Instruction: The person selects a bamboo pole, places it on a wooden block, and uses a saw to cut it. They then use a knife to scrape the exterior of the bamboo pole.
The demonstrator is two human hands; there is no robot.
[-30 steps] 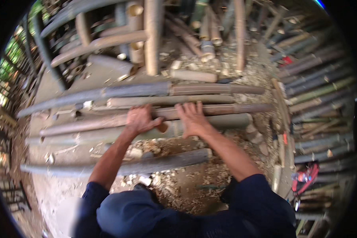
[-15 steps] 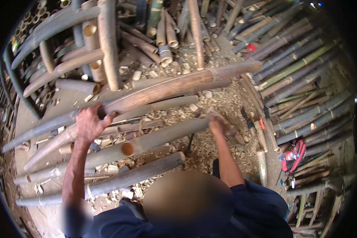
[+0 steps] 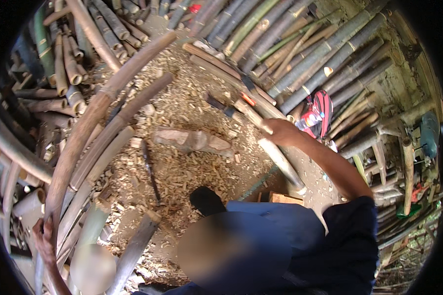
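At the lower left, my left hand is closed around the near part of a long, curved brown bamboo pole. The pole runs up and away, its far end toward the top middle. My right arm reaches out to the right. There my right hand is at the near end of a pale bamboo piece on the ground, fingers bent downward and partly hidden. Whether they grip it I cannot make out. Beside that piece lies a dark, slender tool. A pale bamboo length lies just below the right hand.
Wood chips surround a hewn wood block and a thin dark rod-like tool. Cut bamboo poles lie at lower left. Stacked bamboo fills the upper right, beside a red-and-black bag with a clear bottle.
The view has swung right. My right hand has let go of the grey-green bamboo pole and moved right to the pale piece. My left hand stays on the brown pole.
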